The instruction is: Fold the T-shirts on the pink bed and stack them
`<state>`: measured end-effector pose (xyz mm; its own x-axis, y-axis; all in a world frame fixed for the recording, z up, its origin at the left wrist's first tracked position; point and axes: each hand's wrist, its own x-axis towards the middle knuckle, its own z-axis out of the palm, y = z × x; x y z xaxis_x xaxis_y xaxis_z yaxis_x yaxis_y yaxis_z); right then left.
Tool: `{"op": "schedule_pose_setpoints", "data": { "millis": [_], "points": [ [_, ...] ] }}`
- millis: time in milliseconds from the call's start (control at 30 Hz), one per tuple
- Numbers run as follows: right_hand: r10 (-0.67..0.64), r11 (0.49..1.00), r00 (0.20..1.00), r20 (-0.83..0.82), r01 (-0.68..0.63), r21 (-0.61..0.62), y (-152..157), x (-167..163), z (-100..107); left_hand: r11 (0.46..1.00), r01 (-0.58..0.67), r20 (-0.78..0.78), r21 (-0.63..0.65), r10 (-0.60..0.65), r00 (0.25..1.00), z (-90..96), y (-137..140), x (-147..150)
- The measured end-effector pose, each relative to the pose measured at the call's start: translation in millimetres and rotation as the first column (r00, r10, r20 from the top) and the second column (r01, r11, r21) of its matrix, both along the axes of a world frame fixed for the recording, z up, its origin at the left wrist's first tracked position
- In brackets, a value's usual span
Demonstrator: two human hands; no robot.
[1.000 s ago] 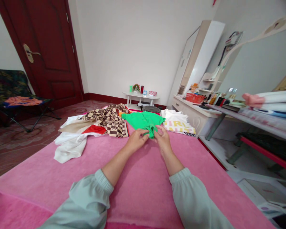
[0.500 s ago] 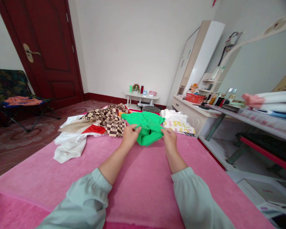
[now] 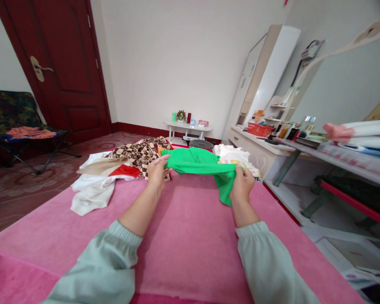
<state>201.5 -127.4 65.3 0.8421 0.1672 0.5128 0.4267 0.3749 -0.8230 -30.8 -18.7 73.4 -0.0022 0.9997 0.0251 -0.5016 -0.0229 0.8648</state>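
A bright green garment (image 3: 194, 160) is stretched sideways between my two hands over the bed's far part. My left hand (image 3: 158, 171) pinches its left end, beside the brown-and-cream checked clothing (image 3: 136, 154). With the fingers closed, my right hand (image 3: 242, 182) grips the right end, and a green flap hangs down next to it. The far side of the garment rests on the bed. What kind of garment it is, I cannot tell. Just behind my right hand lies a white printed shirt (image 3: 232, 155), partly covered.
Pink bedding (image 3: 183, 236) spreads under my arms. White clothing (image 3: 93, 196) and a red piece (image 3: 122, 170) lie at the left. A dressing table (image 3: 269, 145) with a red basket (image 3: 259, 129) stands right, a folding chair (image 3: 12, 109) left, a small white table (image 3: 188, 126) beyond the bed.
My hands have moved apart, the left one leftward and the right one rightward. The green garment's near edge, bunched before, is now pulled into a taut band.
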Motion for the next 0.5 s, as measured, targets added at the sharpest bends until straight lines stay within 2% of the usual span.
{"op": "schedule_pose_setpoints", "data": {
  "millis": [67,100,167,200,233,267,333,500],
  "points": [
    [-0.055,0.998,0.995,0.087,0.058,-0.026,-5,0,8,0.968,-0.074,-0.043,0.239,0.087,0.995,9.3,-3,-4],
    [-0.078,0.996,0.99,0.119,0.082,-0.026,-7,-1,12,0.91,-0.13,-0.083,0.394,0.177,0.981,14.3,-5,-6],
    [-0.091,0.995,0.984,0.155,0.095,-0.018,-12,-2,20,0.71,-0.195,-0.16,0.677,0.4,0.902,23.3,-8,-12],
    [-0.08,0.996,0.983,0.165,0.086,-0.024,-14,-2,23,0.616,-0.19,-0.193,0.764,0.5,0.844,26.7,-10,-15],
    [-0.058,0.997,0.983,0.176,0.066,-0.044,-16,-3,27,0.546,-0.172,-0.222,0.82,0.58,0.783,29.1,-11,-18],
    [-0.025,0.996,0.981,0.192,0.04,-0.075,-17,-2,29,0.502,-0.149,-0.249,0.852,0.638,0.728,30.2,-12,-20],
    [0.047,0.986,0.97,0.238,-0.007,-0.166,-20,-2,33,0.484,-0.111,-0.302,0.868,0.691,0.656,28.8,-10,-23],
    [0.136,0.924,0.925,0.354,0.011,-0.383,-20,-2,32,0.544,-0.172,-0.343,0.821,0.712,0.613,16.5,5,-29]
  ]
}}
